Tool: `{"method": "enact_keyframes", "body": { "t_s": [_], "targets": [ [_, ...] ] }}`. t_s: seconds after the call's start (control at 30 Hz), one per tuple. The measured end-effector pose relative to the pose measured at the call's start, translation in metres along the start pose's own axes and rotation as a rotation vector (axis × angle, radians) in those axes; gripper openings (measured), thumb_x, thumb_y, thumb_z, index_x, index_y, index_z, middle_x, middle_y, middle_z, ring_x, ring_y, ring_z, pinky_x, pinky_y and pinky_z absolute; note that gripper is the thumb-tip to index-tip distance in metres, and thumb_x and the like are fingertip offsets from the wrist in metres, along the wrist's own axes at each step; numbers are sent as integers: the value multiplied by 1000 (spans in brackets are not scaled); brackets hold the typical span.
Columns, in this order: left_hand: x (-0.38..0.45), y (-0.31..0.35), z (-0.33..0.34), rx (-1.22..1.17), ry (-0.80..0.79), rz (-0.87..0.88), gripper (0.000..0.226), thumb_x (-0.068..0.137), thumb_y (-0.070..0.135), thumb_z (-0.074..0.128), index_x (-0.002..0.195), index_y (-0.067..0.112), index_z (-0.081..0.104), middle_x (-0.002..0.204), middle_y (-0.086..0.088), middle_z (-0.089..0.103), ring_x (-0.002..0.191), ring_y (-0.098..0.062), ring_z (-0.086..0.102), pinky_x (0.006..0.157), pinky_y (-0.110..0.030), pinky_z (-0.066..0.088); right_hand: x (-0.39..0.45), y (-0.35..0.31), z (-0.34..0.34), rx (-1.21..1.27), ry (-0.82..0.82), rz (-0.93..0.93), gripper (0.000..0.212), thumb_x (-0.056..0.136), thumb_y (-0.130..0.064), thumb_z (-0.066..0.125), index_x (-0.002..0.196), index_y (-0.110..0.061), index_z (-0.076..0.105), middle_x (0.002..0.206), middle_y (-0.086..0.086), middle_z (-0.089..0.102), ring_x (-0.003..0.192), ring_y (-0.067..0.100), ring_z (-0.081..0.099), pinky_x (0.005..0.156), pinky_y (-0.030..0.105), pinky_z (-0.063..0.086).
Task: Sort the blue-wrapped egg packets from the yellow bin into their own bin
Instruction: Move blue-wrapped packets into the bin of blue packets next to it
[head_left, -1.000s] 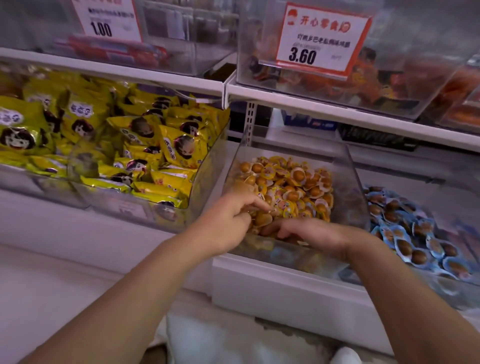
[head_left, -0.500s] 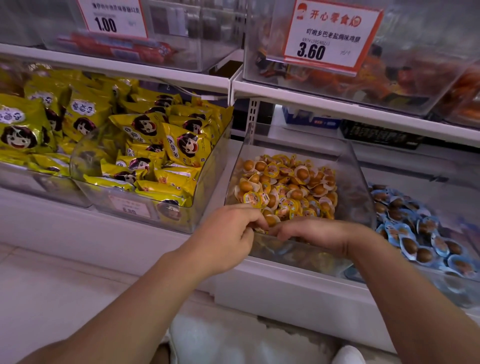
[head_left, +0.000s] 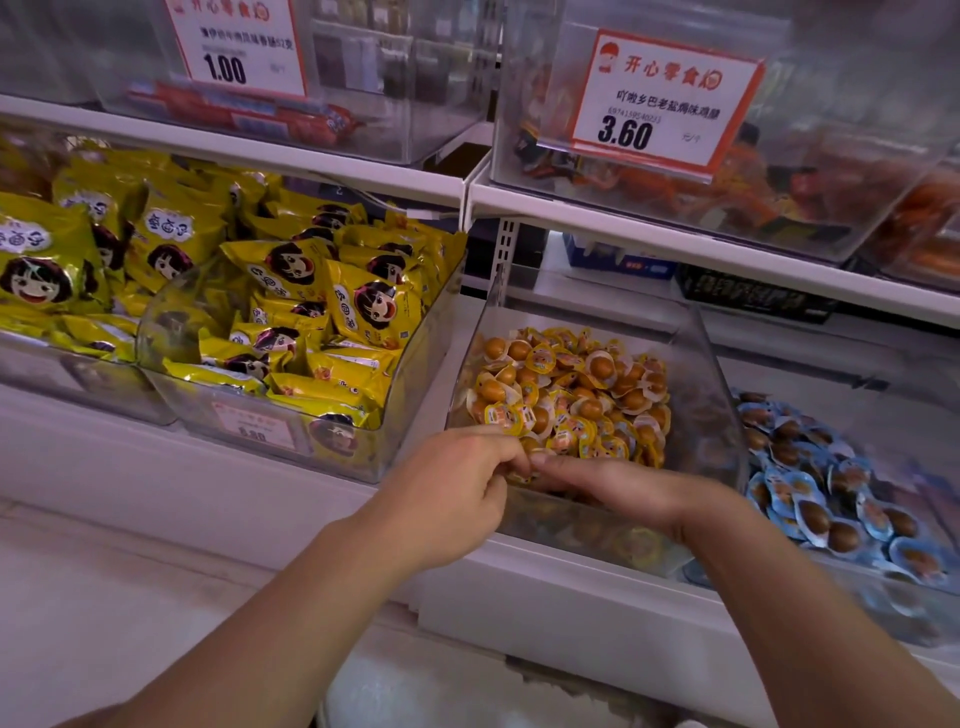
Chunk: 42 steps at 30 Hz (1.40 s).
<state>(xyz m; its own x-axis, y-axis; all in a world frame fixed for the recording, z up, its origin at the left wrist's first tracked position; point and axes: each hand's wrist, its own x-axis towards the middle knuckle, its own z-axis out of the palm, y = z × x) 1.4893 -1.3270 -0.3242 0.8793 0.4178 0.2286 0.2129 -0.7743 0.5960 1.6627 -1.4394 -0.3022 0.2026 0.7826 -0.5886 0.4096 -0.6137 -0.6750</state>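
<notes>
Nearest, two bare arms are reached forward from the bottom of the view. The left hand (head_left: 447, 488) is held at the front edge of the clear bin (head_left: 711, 415) of yellow-wrapped egg packets (head_left: 571, 400), with its fingers curled in toward the pile; whether its grip is closed on a packet cannot be told. The right hand (head_left: 623, 493) is laid flat, with straight fingers stretched to the left over the front of the same pile, and its fingertips are met by the left hand's. Nothing is seen grasped in it. No blue packet can be made out among the yellow ones. Just to the right, the blue-wrapped egg packets (head_left: 810, 488) are heaped in their own bin. To the left, yellow snack bags (head_left: 322, 312) are stacked in a clear tray. Farther back, two price signs (head_left: 660, 98) are hung on the upper shelf (head_left: 675, 234).
</notes>
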Motion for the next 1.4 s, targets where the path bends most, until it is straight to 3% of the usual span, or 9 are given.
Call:
{"method": "enact_keyframes", "body": {
  "t_s": [0.1,0.3,0.5,0.7,0.87,0.97,1.1,1.27,1.4],
  "targets": [
    [0,0,2,26,-13,8,39,77,18,38,96,27,71,100,13,65,91,-11,61,79,-37,52,7,-3,3,-2,-18,-30,47,98,-58,40,131,-34,63,131,-15,63,123,7,55,115,40,36],
    [3,0,-2,-30,10,15,39,76,13,42,98,24,72,94,17,61,90,-6,60,80,-27,51,1,4,-6,-47,27,-50,50,74,-60,61,106,-24,73,109,-1,72,104,17,66,103,51,49],
    [6,2,3,-36,86,15,35,79,12,46,98,26,73,87,26,53,81,0,54,70,-14,40,-19,19,-28,-177,130,-190,25,81,-58,73,97,-38,74,89,-15,71,84,-1,63,76,22,48],
    [17,18,19,-314,162,-105,33,85,14,49,97,36,71,94,25,68,90,5,63,75,-13,50,-13,19,-19,542,451,-173,14,88,-13,74,102,-15,74,90,4,76,77,12,67,57,28,51],
    [41,35,19,-850,164,-487,18,99,26,51,104,32,68,105,0,73,88,-18,73,77,-41,61,-7,3,-13,798,634,-337,19,90,-10,71,108,-15,71,102,10,76,90,21,71,71,33,55],
    [48,42,16,-1250,64,-613,22,101,30,53,110,17,70,95,-14,74,79,-33,73,65,-38,59,-6,-2,-8,530,679,-392,31,89,-13,74,117,-25,69,113,0,73,104,14,70,87,32,58],
    [55,40,17,-1390,44,-640,22,98,18,58,117,9,65,90,-15,75,75,-35,72,62,-37,59,-7,-6,-8,243,631,-428,61,91,-8,70,144,-27,49,124,-19,63,115,-9,58,97,14,48],
    [59,33,17,-1301,134,-625,23,93,9,64,117,10,63,93,-11,76,74,-28,74,59,-36,60,-9,-1,-21,174,548,-463,88,86,-1,74,156,-28,27,136,-14,55,127,-3,53,97,7,43],
    [59,28,18,-854,321,-523,20,88,18,73,103,29,67,101,-3,72,78,-20,74,57,-30,57,-13,6,-32,29,841,-294,77,90,-14,71,154,-32,32,133,-8,60,117,11,60,86,12,48]
  ]
}}
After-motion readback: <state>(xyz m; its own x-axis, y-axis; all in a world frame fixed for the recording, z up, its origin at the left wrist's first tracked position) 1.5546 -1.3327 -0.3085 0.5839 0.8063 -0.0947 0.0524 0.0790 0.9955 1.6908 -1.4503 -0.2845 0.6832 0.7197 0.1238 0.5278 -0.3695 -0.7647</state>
